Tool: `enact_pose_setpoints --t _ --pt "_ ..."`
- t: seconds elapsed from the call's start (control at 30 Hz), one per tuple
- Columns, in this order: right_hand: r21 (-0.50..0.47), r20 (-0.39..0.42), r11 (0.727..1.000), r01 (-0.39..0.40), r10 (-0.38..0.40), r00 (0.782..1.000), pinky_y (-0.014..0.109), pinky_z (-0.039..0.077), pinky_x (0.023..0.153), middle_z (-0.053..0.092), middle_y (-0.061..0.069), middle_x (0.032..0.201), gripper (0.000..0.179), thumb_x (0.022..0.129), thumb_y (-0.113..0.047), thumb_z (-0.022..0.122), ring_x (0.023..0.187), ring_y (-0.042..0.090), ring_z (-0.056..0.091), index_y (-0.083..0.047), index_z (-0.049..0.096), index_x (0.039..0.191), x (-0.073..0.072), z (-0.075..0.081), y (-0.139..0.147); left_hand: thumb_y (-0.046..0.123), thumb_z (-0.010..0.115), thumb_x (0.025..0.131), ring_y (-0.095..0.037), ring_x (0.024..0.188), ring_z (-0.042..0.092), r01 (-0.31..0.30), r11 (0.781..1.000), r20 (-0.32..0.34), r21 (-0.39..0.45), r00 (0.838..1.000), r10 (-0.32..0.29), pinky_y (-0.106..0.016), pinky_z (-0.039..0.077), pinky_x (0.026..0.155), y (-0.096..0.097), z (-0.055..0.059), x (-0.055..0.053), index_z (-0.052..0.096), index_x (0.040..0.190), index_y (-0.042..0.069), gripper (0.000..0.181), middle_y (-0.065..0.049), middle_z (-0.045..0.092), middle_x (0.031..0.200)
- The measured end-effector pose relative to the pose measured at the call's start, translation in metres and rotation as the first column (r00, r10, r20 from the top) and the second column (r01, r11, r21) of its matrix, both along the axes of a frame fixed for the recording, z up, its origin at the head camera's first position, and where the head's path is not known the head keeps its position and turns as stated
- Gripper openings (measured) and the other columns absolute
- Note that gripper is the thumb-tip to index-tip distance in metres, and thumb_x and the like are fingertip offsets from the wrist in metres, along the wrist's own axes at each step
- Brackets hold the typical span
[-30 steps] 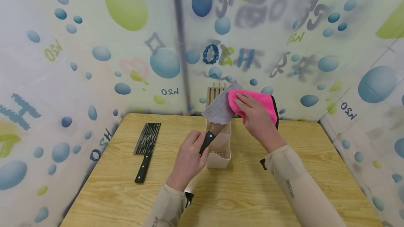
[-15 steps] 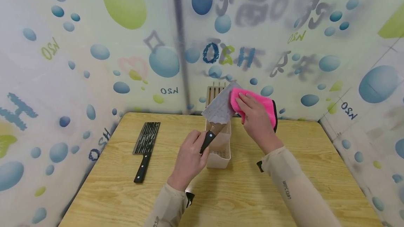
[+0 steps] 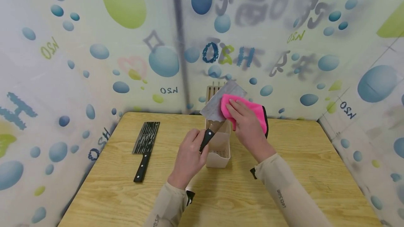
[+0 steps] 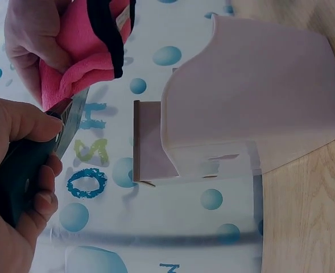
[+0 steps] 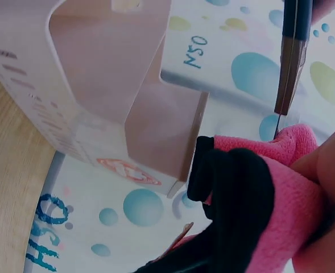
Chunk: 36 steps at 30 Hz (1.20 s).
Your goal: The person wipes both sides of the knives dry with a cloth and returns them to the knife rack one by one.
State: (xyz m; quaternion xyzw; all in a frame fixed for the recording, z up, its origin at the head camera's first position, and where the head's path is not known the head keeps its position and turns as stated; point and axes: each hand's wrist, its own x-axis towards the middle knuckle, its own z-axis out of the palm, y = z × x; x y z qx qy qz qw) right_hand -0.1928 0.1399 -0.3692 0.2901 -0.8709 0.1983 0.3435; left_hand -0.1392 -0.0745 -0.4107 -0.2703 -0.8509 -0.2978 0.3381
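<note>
In the head view my left hand (image 3: 189, 155) grips a cleaver (image 3: 217, 103) by its black handle, the blade tilted up and away. My right hand (image 3: 249, 129) holds a pink cloth (image 3: 259, 113) with dark edging, folded over the blade's right edge. From the left wrist, the cloth (image 4: 85, 42) sits close by the handle (image 4: 25, 170), and most of the blade is hidden. The right wrist view has the cloth (image 5: 289, 199) bunched between thumb and fingers, with the blade entering its fold.
A beige knife holder (image 3: 217, 162) stands on the wooden table (image 3: 284, 192) behind the hands, its slotted top partly covered by the blade. To the left lies a second cleaver (image 3: 146, 144) with a dark patterned blade. Bubble-printed walls (image 3: 164, 16) enclose the table.
My right hand has slid the cloth left and down the blade, nearer the handle, baring more of the blade's far end. The left hand keeps its grip nearly in place.
</note>
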Motion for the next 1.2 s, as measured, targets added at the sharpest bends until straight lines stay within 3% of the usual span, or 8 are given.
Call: enact_pose_setpoints --t 0.43,0.7,1.2 --pt "0.033 0.039 0.999 -0.025 0.023 0.999 0.052 0.049 0.106 0.063 0.018 0.14 0.049 0.087 0.01 0.074 0.133 0.039 0.057 0.0 0.067 0.135 0.018 0.003 -0.012 -0.002 0.07 0.089 -0.019 0.077 0.053 -0.015 1.0 0.018 0.003 1.0 0.015 -0.03 0.05 0.065 0.0 0.004 0.0 0.07 0.11 -0.004 0.022 -0.008 0.057 0.09" --pt "0.074 0.02 0.996 -0.052 0.051 0.999 0.051 0.049 0.106 0.063 0.018 0.141 0.054 0.084 0.014 0.074 0.133 0.039 0.058 0.0 0.066 0.135 0.023 0.001 -0.018 0.0 0.073 0.088 -0.024 0.083 0.059 -0.025 1.0 -0.003 0.007 1.0 0.025 -0.036 0.057 0.073 -0.002 0.004 -0.002 0.07 0.113 -0.008 0.026 -0.013 0.06 0.094" --pt "0.089 0.046 0.994 -0.057 0.053 0.998 0.05 0.047 0.108 0.061 0.017 0.144 0.056 0.084 0.012 0.076 0.135 0.038 0.056 0.0 0.065 0.137 0.032 -0.003 -0.026 0.0 0.074 0.088 -0.022 0.079 0.055 -0.058 0.998 0.003 0.009 0.998 0.058 -0.033 0.053 0.066 -0.002 0.004 -0.002 0.07 0.113 -0.008 0.026 -0.013 0.059 0.093"
